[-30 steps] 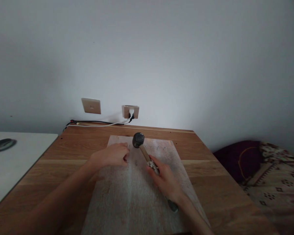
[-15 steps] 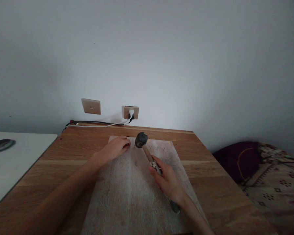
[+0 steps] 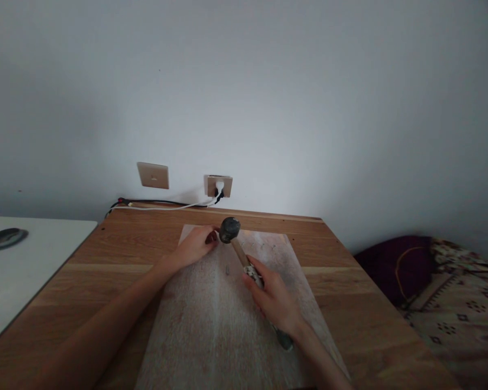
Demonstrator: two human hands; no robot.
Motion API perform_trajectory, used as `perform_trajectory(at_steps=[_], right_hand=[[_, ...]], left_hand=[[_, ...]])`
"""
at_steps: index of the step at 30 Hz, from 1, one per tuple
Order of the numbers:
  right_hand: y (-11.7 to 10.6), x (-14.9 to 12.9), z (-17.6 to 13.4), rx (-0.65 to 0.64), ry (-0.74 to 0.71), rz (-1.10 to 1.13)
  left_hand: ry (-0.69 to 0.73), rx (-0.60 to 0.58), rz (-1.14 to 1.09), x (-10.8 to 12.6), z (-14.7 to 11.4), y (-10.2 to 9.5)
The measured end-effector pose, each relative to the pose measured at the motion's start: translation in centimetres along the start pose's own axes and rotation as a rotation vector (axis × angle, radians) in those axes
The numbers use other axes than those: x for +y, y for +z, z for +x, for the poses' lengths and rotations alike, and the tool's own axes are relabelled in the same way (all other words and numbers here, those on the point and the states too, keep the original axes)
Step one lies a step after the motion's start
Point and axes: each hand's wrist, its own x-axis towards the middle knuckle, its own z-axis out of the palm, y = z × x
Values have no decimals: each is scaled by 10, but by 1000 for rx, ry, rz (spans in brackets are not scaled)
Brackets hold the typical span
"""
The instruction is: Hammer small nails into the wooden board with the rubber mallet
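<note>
My right hand is wrapped round the handle of a hammer. The hammer has a dark, rounded head, a bare wooden neck and a worn, patchy grip. Its head is over the far part of a pale wooden board, right beside the fingertips of my left hand. Those fingers are curled and pinched together at the board's far left; whatever they hold is hidden. A small nail lies on the board nearer to me. Several other small nails show in a row along the board's far part.
The board rests on a brown wooden table against a wall. Cables run along its back edge to a wall socket. To the left, a white tabletop carries a dark round dish. Patterned fabric lies at right.
The hammer head has shifted slightly left, closer to my left fingertips. My right hand has moved left with it, while my left hand stays almost in place.
</note>
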Motion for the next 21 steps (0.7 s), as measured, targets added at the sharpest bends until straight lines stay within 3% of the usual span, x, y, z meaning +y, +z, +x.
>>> perform_trajectory(at_steps=[10, 15, 18, 21], right_hand=[[9, 0, 10, -30, -68, -30], [9, 7, 9, -24, -64, -22], [5, 7, 7, 22, -27, 32], [-1, 7, 5, 88, 14, 92]], left_hand=[[-20, 30, -59, -6, 0, -1], [4, 38, 98, -2, 0, -17], [108, -104, 195, 14, -5, -22], [353, -268, 282, 38, -15, -10]])
